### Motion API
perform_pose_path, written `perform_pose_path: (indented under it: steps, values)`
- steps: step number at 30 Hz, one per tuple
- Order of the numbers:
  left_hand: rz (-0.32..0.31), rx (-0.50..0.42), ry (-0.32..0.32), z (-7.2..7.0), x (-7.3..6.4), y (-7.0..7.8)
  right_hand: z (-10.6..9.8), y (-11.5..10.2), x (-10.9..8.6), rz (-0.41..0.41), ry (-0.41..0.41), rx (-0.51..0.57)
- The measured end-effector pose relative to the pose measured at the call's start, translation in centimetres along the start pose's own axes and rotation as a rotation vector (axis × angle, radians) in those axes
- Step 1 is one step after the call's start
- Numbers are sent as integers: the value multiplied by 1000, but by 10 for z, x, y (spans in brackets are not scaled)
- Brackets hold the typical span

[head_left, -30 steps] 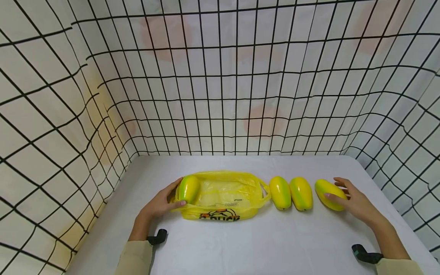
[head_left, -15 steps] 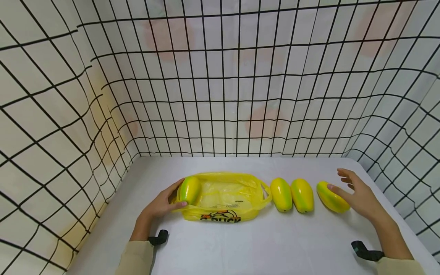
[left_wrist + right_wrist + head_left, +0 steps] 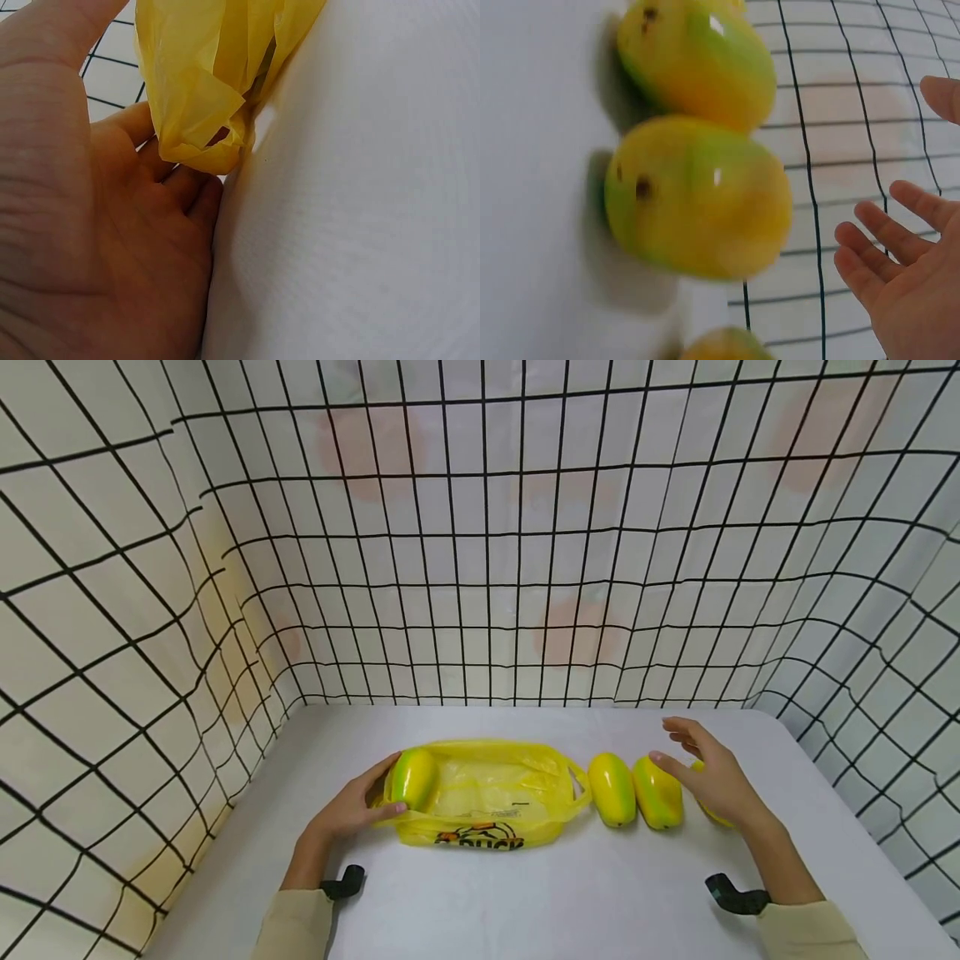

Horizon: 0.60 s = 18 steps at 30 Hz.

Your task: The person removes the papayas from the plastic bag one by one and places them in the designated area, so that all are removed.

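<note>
A yellow plastic bag (image 3: 495, 777) with black print lies with its mouth spread. One yellow-green mango (image 3: 414, 778) is in its left end. My left hand (image 3: 345, 810) holds that end, thumb at the near edge and fingers round the far side; in the left wrist view the bunched yellow film hangs by the palm. Right of the bag sit two mangoes side by side, the left mango (image 3: 612, 789) and the middle mango (image 3: 658, 793). A third mango (image 3: 716, 818) is mostly hidden behind my right hand (image 3: 723, 781), which hovers with fingers spread, holding nothing.
A white-covered table (image 3: 525, 893) carries everything. Black wire mesh (image 3: 487, 610) over white cloth walls the back and both sides. Each wrist wears a black camera mount, such as the right mount (image 3: 735, 897).
My right hand has lifted off the rightmost mango and moved left, over toward the middle one. The left hand and the bag stay in place.
</note>
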<state>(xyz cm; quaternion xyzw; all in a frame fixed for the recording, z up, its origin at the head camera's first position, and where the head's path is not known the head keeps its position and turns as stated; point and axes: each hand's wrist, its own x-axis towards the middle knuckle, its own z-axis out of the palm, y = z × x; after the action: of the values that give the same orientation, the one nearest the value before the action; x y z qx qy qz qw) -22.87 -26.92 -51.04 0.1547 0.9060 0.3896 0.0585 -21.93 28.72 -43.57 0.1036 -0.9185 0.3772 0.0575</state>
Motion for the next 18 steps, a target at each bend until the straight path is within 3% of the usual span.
perform_pose_path:
  steps: [18]
  values:
    - [15,-26,16,0,0,-1,68,-60,30,-33,-101,198]
